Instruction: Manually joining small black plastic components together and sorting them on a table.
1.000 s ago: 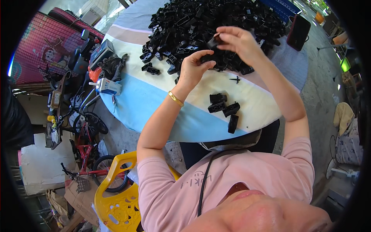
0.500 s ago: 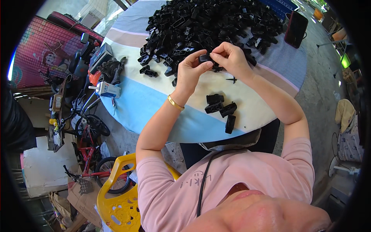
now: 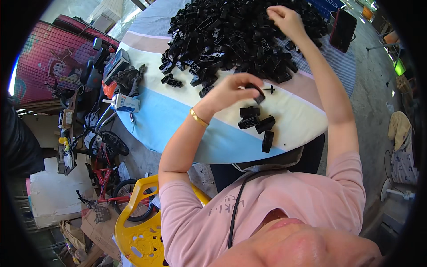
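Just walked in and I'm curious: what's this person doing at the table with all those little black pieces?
A person in a pink shirt sits at a round table heaped with small black plastic parts. The left hand holds one black part just above a small group of four parts set near the table's front edge. The right hand reaches into the big pile. A dark phone lies to the right.

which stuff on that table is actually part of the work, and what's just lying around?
In use:
- big pile of black plastic parts, right hand reaching into it
- black part held in left hand
- small group of black parts near the table edge

Lying about:
- dark phone
- small box
- dark gloves
- yellow chair
- bicycle
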Tool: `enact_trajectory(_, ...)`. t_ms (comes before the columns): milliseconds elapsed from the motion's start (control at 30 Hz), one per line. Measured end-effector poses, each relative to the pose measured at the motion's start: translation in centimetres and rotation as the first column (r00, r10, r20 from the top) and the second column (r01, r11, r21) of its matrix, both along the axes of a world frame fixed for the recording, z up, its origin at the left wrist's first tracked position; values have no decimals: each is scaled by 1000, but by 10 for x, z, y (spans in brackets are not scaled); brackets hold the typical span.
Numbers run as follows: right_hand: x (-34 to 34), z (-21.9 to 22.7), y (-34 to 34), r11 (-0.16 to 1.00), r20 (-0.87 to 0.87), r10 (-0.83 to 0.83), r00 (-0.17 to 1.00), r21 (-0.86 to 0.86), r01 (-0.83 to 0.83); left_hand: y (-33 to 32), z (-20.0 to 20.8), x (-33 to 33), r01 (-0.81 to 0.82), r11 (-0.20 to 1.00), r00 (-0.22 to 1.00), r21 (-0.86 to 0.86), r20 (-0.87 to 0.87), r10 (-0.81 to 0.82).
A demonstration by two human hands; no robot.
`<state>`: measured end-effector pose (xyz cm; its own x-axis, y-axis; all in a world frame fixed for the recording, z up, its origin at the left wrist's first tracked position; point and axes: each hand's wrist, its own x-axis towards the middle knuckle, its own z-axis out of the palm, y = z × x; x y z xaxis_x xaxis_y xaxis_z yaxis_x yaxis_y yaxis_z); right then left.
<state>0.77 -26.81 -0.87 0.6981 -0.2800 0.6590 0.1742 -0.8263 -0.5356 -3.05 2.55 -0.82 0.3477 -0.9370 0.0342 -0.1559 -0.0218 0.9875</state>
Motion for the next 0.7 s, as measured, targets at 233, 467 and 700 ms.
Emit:
enact_trajectory(233,37,-31,-41,942,-284,-266,921,-278,186,2,-14,-2,-181,983,801,-25,577,162)
enact_trajectory(467,28,-26,-33,920,-249,-302,920,-331,212,-4,-31,14,-578,800,364,-160,827,428)
enact_trajectory(700,-54,26,65,466,-41,703,710,781,-416,-2,-26,17,-615,785,785,-72,38,618)
